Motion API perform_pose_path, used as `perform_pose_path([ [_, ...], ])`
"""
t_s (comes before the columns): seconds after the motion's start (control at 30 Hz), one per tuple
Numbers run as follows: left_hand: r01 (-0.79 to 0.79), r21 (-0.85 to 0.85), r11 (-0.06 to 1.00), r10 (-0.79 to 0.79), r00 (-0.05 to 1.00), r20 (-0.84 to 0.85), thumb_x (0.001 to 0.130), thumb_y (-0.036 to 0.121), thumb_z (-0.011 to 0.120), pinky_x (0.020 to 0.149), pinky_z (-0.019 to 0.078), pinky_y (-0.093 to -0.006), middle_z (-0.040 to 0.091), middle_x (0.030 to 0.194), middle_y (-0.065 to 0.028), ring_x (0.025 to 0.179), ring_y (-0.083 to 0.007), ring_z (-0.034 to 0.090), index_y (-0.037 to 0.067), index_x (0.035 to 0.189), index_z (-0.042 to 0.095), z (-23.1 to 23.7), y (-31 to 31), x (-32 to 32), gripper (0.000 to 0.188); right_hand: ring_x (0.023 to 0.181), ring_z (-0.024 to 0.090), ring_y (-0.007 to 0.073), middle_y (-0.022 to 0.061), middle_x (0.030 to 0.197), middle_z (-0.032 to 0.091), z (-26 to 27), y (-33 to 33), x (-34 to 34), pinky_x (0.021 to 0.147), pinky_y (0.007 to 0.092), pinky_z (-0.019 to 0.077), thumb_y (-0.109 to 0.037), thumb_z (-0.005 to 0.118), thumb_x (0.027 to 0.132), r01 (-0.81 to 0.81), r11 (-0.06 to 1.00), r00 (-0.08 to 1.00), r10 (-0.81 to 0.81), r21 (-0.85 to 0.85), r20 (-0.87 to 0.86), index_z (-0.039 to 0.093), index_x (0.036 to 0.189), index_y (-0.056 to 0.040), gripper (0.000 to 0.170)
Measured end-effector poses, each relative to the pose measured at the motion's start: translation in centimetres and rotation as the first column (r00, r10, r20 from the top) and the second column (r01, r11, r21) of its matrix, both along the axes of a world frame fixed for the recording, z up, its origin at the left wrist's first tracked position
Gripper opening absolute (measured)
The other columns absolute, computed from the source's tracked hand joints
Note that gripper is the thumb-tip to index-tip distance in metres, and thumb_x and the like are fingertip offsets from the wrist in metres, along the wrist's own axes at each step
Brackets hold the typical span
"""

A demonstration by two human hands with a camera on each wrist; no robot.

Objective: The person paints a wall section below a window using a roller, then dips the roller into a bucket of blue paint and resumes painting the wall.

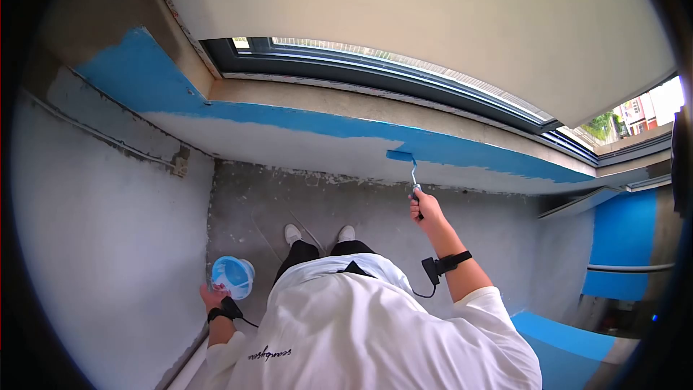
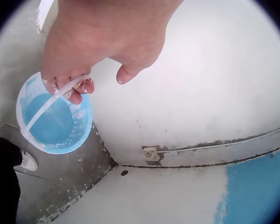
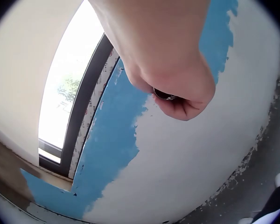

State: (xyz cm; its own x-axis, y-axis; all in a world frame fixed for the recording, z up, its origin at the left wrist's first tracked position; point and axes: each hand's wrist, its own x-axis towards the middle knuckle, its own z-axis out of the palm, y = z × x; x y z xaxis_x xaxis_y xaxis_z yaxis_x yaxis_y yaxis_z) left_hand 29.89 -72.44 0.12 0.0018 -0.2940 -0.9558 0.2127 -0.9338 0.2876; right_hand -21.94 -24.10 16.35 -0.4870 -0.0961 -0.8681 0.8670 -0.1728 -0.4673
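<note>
My right hand (image 1: 427, 209) grips the dark handle of a paint roller, its blue roller head (image 1: 399, 155) against the lower edge of the blue band (image 1: 289, 120) on the wall under the window. In the right wrist view the right hand (image 3: 177, 88) has its fingers curled round the handle; the roller head is hidden. My left hand (image 2: 107, 42) carries a white bucket (image 2: 86, 119) by its plastic handle (image 2: 46, 105), fingers hooked round it and thumb free. Blue paint (image 2: 51, 121) lies in the bucket, and pale smears mark the fingertips.
Unpainted white wall (image 1: 310, 141) runs below the ragged blue edge. Above is a dark window frame (image 1: 361, 76) with a pale blind (image 1: 433, 14). A white side wall (image 1: 115, 217) with a pipe stands at left. My shoes (image 1: 292, 234) are on the grey concrete floor (image 1: 253, 206).
</note>
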Motion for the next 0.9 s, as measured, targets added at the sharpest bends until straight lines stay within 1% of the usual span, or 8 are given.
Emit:
perform_pose_path([
  [0.13,0.025,-0.026,0.999,-0.026,1.000,-0.007,0.071,0.054,0.054,0.075,0.0330,-0.0368,0.047,0.071,0.0048,0.079,-0.0144,0.048,0.017,0.073,0.045,-0.9,-1.7,0.0,0.038,0.045,0.032,0.0060,-0.0030,0.060,0.037,-0.2,0.7,0.6,0.039,0.0211,0.0255,-0.029,0.049,0.095,-0.009,1.000,1.000,0.009,-0.005,-0.009,0.047,0.086,-0.0051,0.026],
  [0.2,0.034,-0.022,0.999,-0.034,0.999,-0.019,0.071,0.053,0.055,0.074,0.0329,-0.0367,0.046,0.070,0.0050,0.077,-0.0146,0.047,0.017,0.074,0.045,-0.9,-1.6,0.1,0.037,0.045,0.031,0.0061,-0.0029,0.060,0.037,3.0,1.1,1.8,0.040,0.0216,0.0257,-0.028,0.049,0.095,0.001,1.000,0.997,-0.002,-0.011,-0.074,0.047,0.088,-0.0046,0.025],
  [0.27,-0.044,-0.135,0.990,0.049,0.998,0.033,0.072,0.050,0.055,0.070,0.0326,-0.0359,0.045,0.067,0.0051,0.076,-0.0148,0.046,0.018,0.075,0.046,-1.0,-1.9,-1.2,0.034,0.046,0.030,0.0061,-0.0030,0.060,0.036,5.4,1.1,3.0,0.040,0.0215,0.0249,-0.028,0.048,0.096,0.021,1.000,0.994,-0.022,-0.015,-0.104,0.048,0.089,-0.0044,0.024],
  [0.33,0.017,-0.130,0.991,-0.013,0.999,0.031,0.072,0.048,0.055,0.069,0.0328,-0.0357,0.044,0.067,0.0053,0.076,-0.0149,0.046,0.018,0.076,0.046,-1.7,-2.7,-1.1,0.031,0.046,0.029,0.0060,-0.0032,0.060,0.035,7.2,0.8,3.8,0.041,0.0210,0.0246,-0.027,0.048,0.096,0.043,0.999,0.988,-0.044,-0.008,-0.147,0.049,0.091,-0.0041,0.023],
  [0.5,0.111,-0.173,0.979,-0.105,0.994,0.041,0.074,0.043,0.054,0.068,0.0333,-0.0359,0.044,0.067,0.0059,0.075,-0.0150,0.046,0.018,0.076,0.046,-3.4,-5.0,-0.4,0.026,0.046,0.030,0.0056,-0.0041,0.059,0.035,4.5,0.3,1.7,0.040,0.0200,0.0247,-0.027,0.049,0.096,-0.009,0.999,0.994,0.013,0.035,-0.112,0.048,0.089,-0.0047,0.024],
  [0.57,0.117,-0.147,0.982,-0.127,0.990,-0.065,0.074,0.043,0.054,0.069,0.0328,-0.0375,0.042,0.067,0.0062,0.076,-0.0155,0.046,0.018,0.076,0.044,-5.1,-6.1,0.8,0.026,0.046,0.030,0.0055,-0.0044,0.059,0.035,2.0,0.3,0.7,0.040,0.0197,0.0246,-0.028,0.049,0.096,-0.054,0.997,0.995,0.059,0.063,-0.085,0.048,0.088,-0.0050,0.024],
  [0.63,0.097,-0.107,0.990,-0.101,0.994,-0.034,0.074,0.042,0.054,0.069,0.0327,-0.0384,0.042,0.067,0.0061,0.076,-0.0155,0.046,0.018,0.076,0.044,-5.0,-6.4,0.4,0.026,0.046,0.030,0.0051,-0.0052,0.059,0.035,0.5,0.1,0.3,0.039,0.0195,0.0242,-0.028,0.048,0.096,0.025,1.000,1.000,-0.024,0.013,-0.006,0.048,0.087,-0.0054,0.024],
  [0.9,0.159,-0.061,0.985,-0.163,0.984,-0.076,0.074,0.044,0.054,0.073,0.0321,-0.0386,0.042,0.072,0.0035,0.078,-0.0152,0.045,0.019,0.075,0.042,-5.7,-7.1,-1.3,0.028,0.046,0.029,0.0065,-0.0031,0.061,0.035,7.1,0.3,3.5,0.041,0.0213,0.0246,-0.026,0.048,0.096,0.099,0.994,0.994,-0.101,-0.042,-0.038,0.050,0.091,-0.0039,0.023],
])
